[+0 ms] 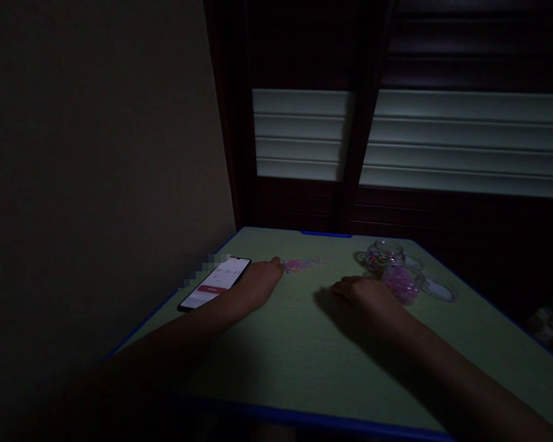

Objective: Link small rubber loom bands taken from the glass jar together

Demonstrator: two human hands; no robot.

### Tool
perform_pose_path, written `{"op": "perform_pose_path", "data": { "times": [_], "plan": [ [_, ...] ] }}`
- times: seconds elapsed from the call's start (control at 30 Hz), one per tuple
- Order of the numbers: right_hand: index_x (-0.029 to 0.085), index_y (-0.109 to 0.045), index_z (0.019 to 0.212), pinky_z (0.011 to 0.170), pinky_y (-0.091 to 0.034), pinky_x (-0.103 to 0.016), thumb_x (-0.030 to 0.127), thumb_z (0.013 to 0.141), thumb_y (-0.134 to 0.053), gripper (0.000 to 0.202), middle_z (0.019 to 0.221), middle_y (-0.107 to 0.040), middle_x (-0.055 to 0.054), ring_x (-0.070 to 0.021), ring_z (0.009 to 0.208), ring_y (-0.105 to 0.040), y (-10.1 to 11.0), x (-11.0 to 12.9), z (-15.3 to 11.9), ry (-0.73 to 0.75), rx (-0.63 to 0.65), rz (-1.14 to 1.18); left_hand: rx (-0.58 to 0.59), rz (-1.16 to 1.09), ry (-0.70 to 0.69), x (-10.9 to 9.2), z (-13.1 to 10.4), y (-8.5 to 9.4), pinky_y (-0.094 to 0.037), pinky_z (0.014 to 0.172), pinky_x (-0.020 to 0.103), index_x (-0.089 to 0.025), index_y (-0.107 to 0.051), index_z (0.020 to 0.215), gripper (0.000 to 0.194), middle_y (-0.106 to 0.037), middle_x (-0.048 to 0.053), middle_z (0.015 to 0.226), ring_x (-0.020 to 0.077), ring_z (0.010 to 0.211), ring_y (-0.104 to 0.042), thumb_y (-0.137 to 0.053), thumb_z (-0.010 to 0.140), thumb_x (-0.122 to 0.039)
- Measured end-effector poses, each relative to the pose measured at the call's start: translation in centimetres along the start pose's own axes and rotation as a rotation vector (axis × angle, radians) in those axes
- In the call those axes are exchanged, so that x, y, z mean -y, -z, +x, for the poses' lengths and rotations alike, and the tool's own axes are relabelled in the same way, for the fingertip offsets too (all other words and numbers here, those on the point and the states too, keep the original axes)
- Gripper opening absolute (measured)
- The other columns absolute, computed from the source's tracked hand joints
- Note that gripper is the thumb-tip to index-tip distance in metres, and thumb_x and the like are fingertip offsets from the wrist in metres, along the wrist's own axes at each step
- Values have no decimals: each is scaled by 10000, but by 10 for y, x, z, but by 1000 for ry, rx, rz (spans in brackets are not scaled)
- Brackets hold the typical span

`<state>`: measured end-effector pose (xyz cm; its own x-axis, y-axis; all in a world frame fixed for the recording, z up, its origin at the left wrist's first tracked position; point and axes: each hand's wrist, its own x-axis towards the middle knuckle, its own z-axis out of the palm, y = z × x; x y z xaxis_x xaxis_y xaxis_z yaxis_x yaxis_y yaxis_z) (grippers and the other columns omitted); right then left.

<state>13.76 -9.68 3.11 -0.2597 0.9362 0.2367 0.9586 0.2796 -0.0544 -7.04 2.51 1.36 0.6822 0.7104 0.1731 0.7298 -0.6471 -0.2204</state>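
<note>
My left hand (262,282) is at the left end of a loose pile of small pink and multicoloured pieces (301,264), its fingers pressed together; whatever they may hold is hidden. My right hand (360,293) is low over the table, just left of a clear jar of pink pieces (402,285). Its fingers are drawn together, and the dim light hides anything between them. Behind the pink jar stands another clear jar with multicoloured pieces (378,255).
A lit phone (216,283) lies left of my left hand. Two clear lids (440,290) rest right of the jars. The green table (276,368) has a blue edge. A wall is at the left, with a slatted shutter behind.
</note>
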Motion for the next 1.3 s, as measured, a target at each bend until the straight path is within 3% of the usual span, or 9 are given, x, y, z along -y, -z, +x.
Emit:
{"op": "perform_pose_path", "data": {
  "times": [0.5, 0.73, 0.87, 1.0, 1.3],
  "plan": [
    [200, -634, 860, 611, -338, -236, 236, 844, -370, 267, 835, -641, -58, -141, 728, -572, -2, -3, 0, -6, -18, 14, 44, 45, 58, -9, -3, 9, -467, 680, 318, -104, -471, 1053, 300, -530, 145, 1017, 206, 818, -594, -328, 802, -23],
    [202, -632, 859, 614, -338, -224, 243, 847, -368, 268, 832, -638, -50, -131, 729, -572, -2, -3, 0, 4, -28, 22, -11, 121, 104, -17, -7, 2, -464, 611, 311, -126, -430, 1072, 356, -534, 136, 978, 202, 751, -596, -307, 769, 14],
    [191, -635, 829, 611, -336, -229, 219, 839, -366, 271, 802, -636, -54, -130, 708, -566, -3, -3, 1, -3, -46, 13, -66, 48, 55, -26, -12, 1, -454, 667, 295, -138, -378, 1129, 375, -526, 128, 1028, 192, 827, -578, -306, 787, -2],
    [200, -633, 845, 617, -336, -225, 214, 832, -377, 256, 809, -635, -49, -134, 727, -568, -2, -1, 2, -5, -65, 11, -106, -3, -28, -34, -15, 3, -443, 615, 292, -155, -374, 1117, 328, -527, 107, 1029, 199, 801, -576, -306, 814, -48],
    [195, -617, 809, 584, -312, -208, 218, 847, -383, 238, 768, -612, -33, -109, 677, -541, 4, 1, 2, -37, -85, -29, -96, -103, -136, -42, -12, -6, -437, 626, 283, -183, -405, 1051, 232, -520, 64, 1026, 177, 790, -575, -295, 859, -114]
  ]
}}
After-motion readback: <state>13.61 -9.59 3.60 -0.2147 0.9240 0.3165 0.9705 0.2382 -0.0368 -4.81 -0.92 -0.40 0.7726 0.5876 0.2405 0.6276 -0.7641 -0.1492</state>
